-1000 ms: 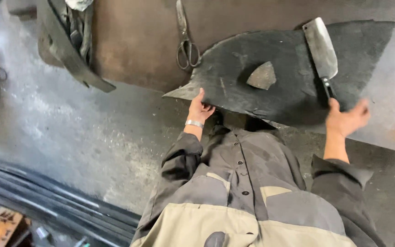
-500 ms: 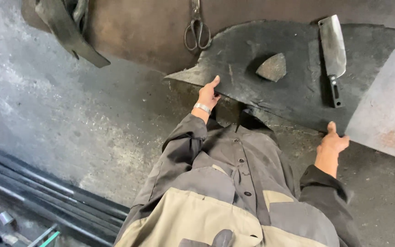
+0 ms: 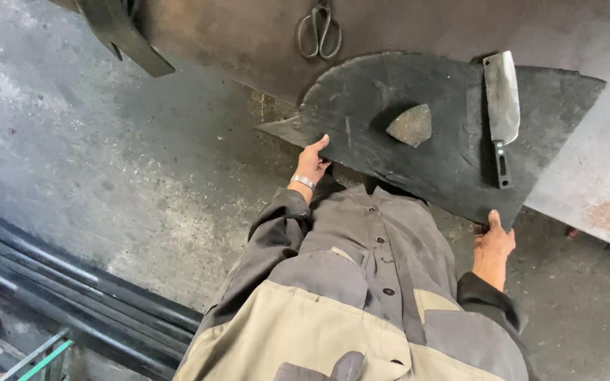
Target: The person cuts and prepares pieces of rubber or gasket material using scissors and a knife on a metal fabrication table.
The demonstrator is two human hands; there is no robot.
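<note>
Both hands at the near edge of the dark sheet.

Head view: left hand [image 3: 311, 164] grips the black sheet [image 3: 432, 134] edge; right hand [image 3: 493, 240], lower than a moment ago, touches its corner, grip unclear. Cleaver [image 3: 502, 106], stone wedge [image 3: 411, 125] lie on it; shears [image 3: 320, 32] on the table [image 3: 587, 190].

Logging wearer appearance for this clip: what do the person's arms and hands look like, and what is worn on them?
Both hands are bare, without gloves. The left hand has a silver metal bracelet at the wrist. Both arms are covered by long grey sleeves of a buttoned two-tone work jacket, grey above and beige lower down. The right hand shows no bracelet or watch, and its sleeve ends near the wrist.
</note>
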